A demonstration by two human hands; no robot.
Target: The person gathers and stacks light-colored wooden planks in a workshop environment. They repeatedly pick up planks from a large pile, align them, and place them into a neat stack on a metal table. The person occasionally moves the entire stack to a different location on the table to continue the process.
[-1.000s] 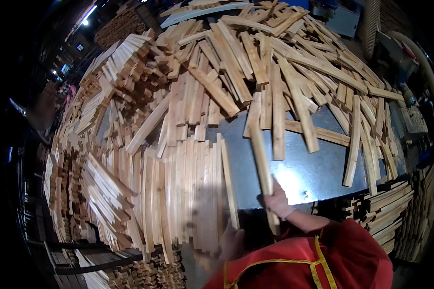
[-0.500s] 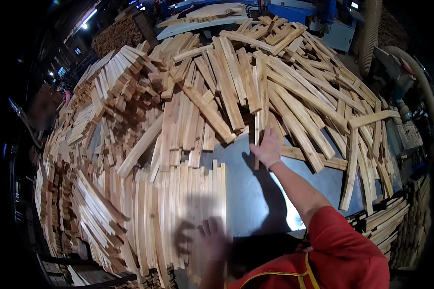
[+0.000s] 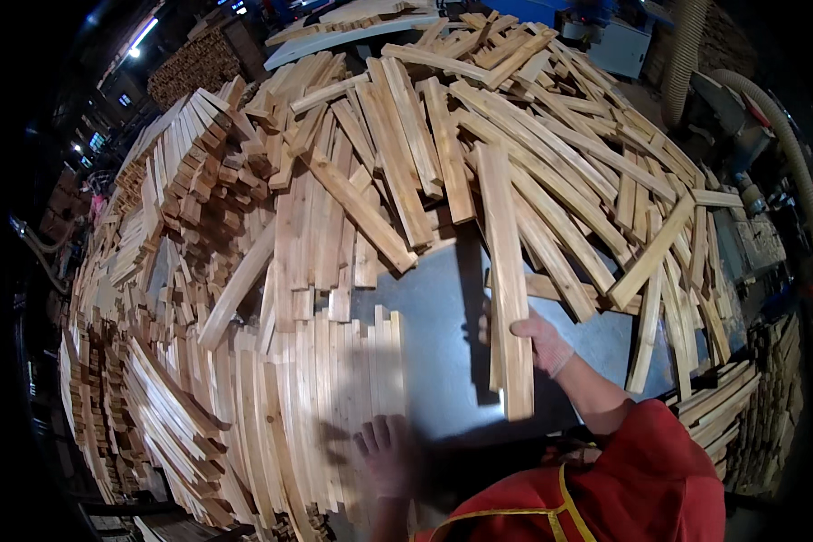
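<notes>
My right hand (image 3: 546,343) is closed around a long wooden strip (image 3: 508,262), its thumb over the near part. The edge of what looks like a second strip shows along its left side, partly hidden. The held wood points away from me above the grey metal tabletop (image 3: 438,361). To the left, my left hand (image 3: 387,452) is spread with nothing in it, over the near part of a row of strips (image 3: 321,388) laid side by side. Whether its palm touches them I cannot tell.
A loose heap of strips (image 3: 569,172) covers the far and right part of the table. Stacked strips (image 3: 190,154) rise at the left, with curved bundles (image 3: 167,397) nearer. Ribbed hoses (image 3: 686,63) and machinery stand at the far right.
My right hand has closed on the wooden strip and drawn it toward me. Another strip at the right of the heap has swung to a new angle. My left hand stays over the row.
</notes>
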